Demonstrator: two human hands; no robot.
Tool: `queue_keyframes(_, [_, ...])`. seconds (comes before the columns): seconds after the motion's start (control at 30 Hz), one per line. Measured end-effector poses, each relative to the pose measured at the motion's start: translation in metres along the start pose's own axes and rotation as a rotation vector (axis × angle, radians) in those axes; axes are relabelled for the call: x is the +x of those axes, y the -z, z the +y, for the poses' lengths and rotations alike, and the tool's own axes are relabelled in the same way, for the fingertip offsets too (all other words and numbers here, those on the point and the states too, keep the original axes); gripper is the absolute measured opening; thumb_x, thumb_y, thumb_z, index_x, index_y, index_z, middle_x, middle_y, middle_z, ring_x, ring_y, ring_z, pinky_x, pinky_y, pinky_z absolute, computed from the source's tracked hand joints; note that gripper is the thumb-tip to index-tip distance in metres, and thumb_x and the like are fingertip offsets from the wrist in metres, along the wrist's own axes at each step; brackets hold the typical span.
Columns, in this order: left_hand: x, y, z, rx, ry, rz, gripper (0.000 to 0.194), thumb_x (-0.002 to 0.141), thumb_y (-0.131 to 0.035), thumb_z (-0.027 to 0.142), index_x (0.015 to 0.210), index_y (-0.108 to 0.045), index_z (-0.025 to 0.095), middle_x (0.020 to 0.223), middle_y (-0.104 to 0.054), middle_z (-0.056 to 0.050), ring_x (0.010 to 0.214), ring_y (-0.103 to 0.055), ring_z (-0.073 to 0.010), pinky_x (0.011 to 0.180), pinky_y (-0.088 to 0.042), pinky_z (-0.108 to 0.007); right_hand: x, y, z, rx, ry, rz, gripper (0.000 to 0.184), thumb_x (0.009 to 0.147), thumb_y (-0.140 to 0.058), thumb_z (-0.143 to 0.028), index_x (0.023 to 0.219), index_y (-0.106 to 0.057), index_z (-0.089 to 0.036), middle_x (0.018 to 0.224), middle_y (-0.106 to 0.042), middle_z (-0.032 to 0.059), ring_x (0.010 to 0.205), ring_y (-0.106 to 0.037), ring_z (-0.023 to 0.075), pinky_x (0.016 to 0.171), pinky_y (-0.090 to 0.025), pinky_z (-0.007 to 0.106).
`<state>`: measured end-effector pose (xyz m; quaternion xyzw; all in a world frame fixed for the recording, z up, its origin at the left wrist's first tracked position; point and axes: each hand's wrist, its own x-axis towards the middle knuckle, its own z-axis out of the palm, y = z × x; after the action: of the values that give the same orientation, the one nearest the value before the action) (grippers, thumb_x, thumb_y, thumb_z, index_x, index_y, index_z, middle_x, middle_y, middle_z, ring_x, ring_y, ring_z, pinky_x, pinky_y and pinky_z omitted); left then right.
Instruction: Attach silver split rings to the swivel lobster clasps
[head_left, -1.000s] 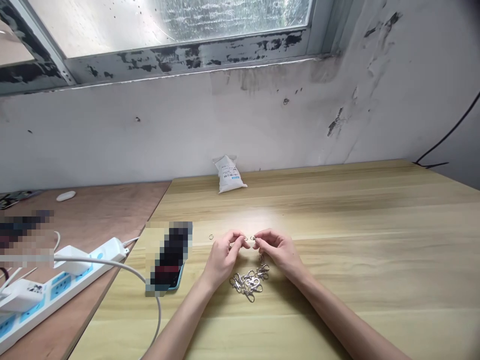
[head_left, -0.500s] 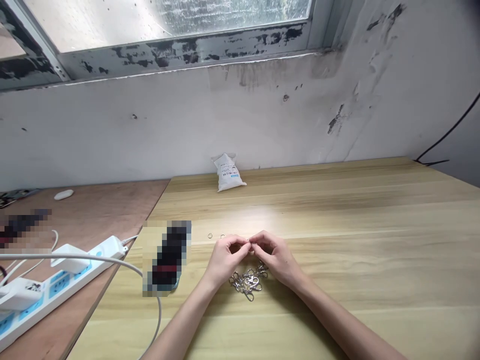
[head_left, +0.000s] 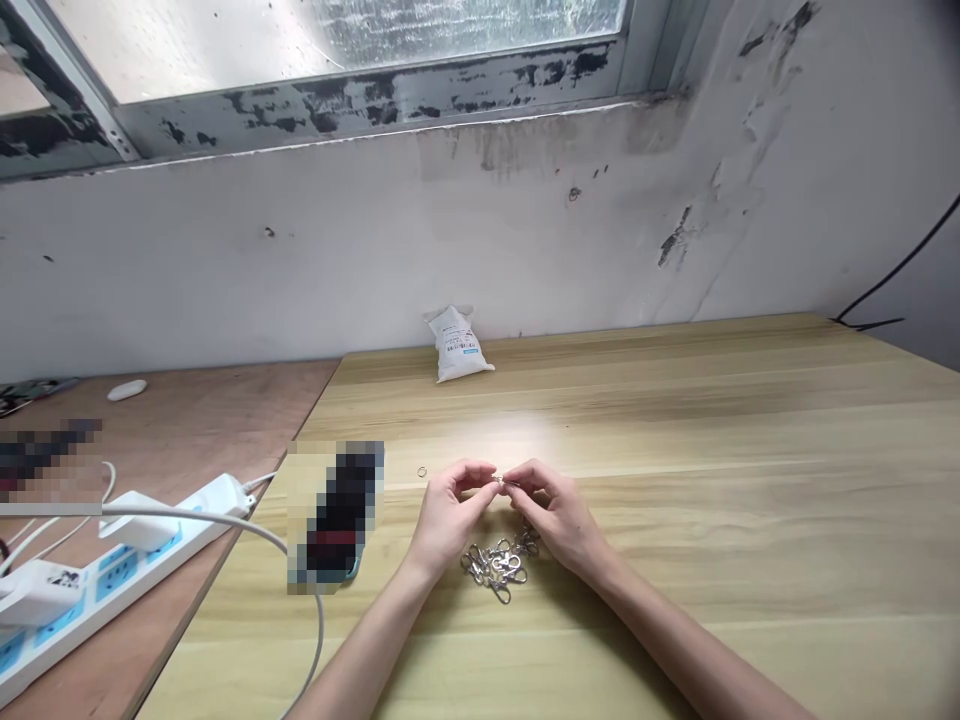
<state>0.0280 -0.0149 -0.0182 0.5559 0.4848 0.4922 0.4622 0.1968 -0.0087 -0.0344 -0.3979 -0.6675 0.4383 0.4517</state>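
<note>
My left hand (head_left: 452, 510) and my right hand (head_left: 553, 508) meet fingertip to fingertip above the table. Between them they pinch a small shiny metal piece (head_left: 499, 480), mostly covered by the fingers, so its exact shape is unclear. Just below the hands lies a pile of silver swivel snap hooks (head_left: 496, 568), partly tucked under my right hand. One small metal ring (head_left: 421, 472) rests on the wood to the left of my left hand.
A white labelled packet (head_left: 460, 345) stands near the wall on the light wooden table (head_left: 712, 480). To the left are a blurred-out phone (head_left: 341, 515), a looping white cable (head_left: 319, 620) and a power strip (head_left: 112, 580) with plugs, on a brown table (head_left: 225, 410).
Both hands stay together, with a slight shift of the fingers around the metal piece. A second ring beside my left hand no longer shows. The hook pile appears slightly lower right.
</note>
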Motion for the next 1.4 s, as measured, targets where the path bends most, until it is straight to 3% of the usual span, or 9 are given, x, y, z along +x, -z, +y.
queue_keyframes(0.23, [0.000, 0.006, 0.003, 0.001, 0.017, -0.039, 0.019, 0.079, -0.072, 0.031, 0.091, -0.077, 0.019, 0.096, -0.076, -0.008, 0.090, -0.071, -0.0213, 0.079, -0.057, -0.030, -0.001, 0.001, -0.004, -0.010, -0.018, 0.007, 0.021, 0.090, -0.058, -0.040, 0.090, -0.064, -0.020, 0.082, -0.069, 0.0040, 0.067, -0.062, 0.0146, 0.057, -0.048, 0.025])
queue_keyframes(0.5, [0.001, 0.006, -0.001, -0.039, 0.090, -0.037, 0.034, 0.077, -0.075, 0.034, 0.106, -0.072, 0.017, 0.094, -0.077, -0.009, 0.089, -0.073, -0.0225, 0.082, -0.058, -0.033, 0.000, 0.002, -0.006, -0.027, 0.002, 0.016, 0.020, 0.091, -0.057, -0.038, 0.092, -0.067, -0.020, 0.083, -0.070, 0.0042, 0.063, -0.060, 0.0137, 0.054, -0.050, 0.025])
queue_keyframes(0.67, [0.002, 0.005, 0.002, -0.100, 0.086, -0.008, 0.030, 0.072, -0.079, 0.038, 0.088, -0.069, 0.014, 0.090, -0.077, -0.010, 0.089, -0.074, -0.0241, 0.082, -0.059, -0.034, 0.001, 0.006, 0.000, -0.015, 0.007, 0.074, 0.026, 0.090, -0.059, -0.042, 0.103, -0.066, -0.021, 0.099, -0.072, 0.0082, 0.080, -0.069, 0.0193, 0.071, -0.058, 0.033])
queue_keyframes(0.83, [0.002, 0.009, 0.006, -0.023, 0.101, 0.001, 0.022, 0.075, -0.077, 0.035, 0.084, -0.071, 0.016, 0.089, -0.077, -0.009, 0.087, -0.073, -0.0244, 0.081, -0.058, -0.036, 0.003, 0.013, 0.000, -0.146, 0.064, 0.084, 0.019, 0.092, -0.058, -0.038, 0.099, -0.067, -0.023, 0.098, -0.073, 0.0071, 0.095, -0.069, 0.0230, 0.089, -0.054, 0.042])
queue_keyframes(0.93, [0.001, 0.016, 0.007, 0.265, -0.079, -0.009, 0.010, 0.080, -0.072, 0.029, 0.081, -0.074, 0.019, 0.104, -0.074, -0.010, 0.110, -0.064, -0.0275, 0.098, -0.049, -0.046, 0.004, 0.016, -0.001, -0.306, 0.186, 0.077, 0.010, 0.091, -0.060, -0.030, 0.092, -0.068, -0.024, 0.102, -0.073, 0.0064, 0.103, -0.066, 0.0240, 0.103, -0.042, 0.050])
queue_keyframes(1.0, [0.001, 0.019, 0.007, 0.502, -0.250, 0.011, 0.006, 0.081, -0.071, 0.026, 0.078, -0.074, 0.022, 0.122, -0.067, -0.008, 0.131, -0.048, -0.0294, 0.108, -0.039, -0.052, 0.005, 0.018, 0.001, -0.403, 0.265, 0.066, 0.006, 0.089, -0.062, -0.026, 0.089, -0.068, -0.023, 0.119, -0.068, 0.0085, 0.120, -0.057, 0.0273, 0.106, -0.037, 0.054])
queue_keyframes(1.07, [0.000, 0.022, 0.008, 0.676, -0.377, 0.022, 0.007, 0.083, -0.070, 0.026, 0.077, -0.073, 0.023, 0.133, -0.060, -0.007, 0.138, -0.036, -0.0302, 0.111, -0.032, -0.057, 0.005, 0.018, 0.003, -0.472, 0.305, 0.066, 0.006, 0.088, -0.064, -0.026, 0.085, -0.068, -0.023, 0.134, -0.059, 0.0098, 0.133, -0.044, 0.0301, 0.105, -0.036, 0.055])
queue_keyframes(1.4, [0.000, 0.020, 0.006, 0.951, -0.566, -0.023, 0.016, 0.087, -0.065, 0.030, 0.074, -0.070, 0.020, 0.148, -0.046, -0.007, 0.147, -0.024, -0.0304, 0.116, -0.017, -0.064, 0.002, 0.017, 0.003, -0.517, 0.329, 0.054, 0.012, 0.089, -0.063, -0.028, 0.078, -0.065, -0.022, 0.140, -0.053, 0.0091, 0.138, -0.036, 0.0304, 0.108, -0.031, 0.058])
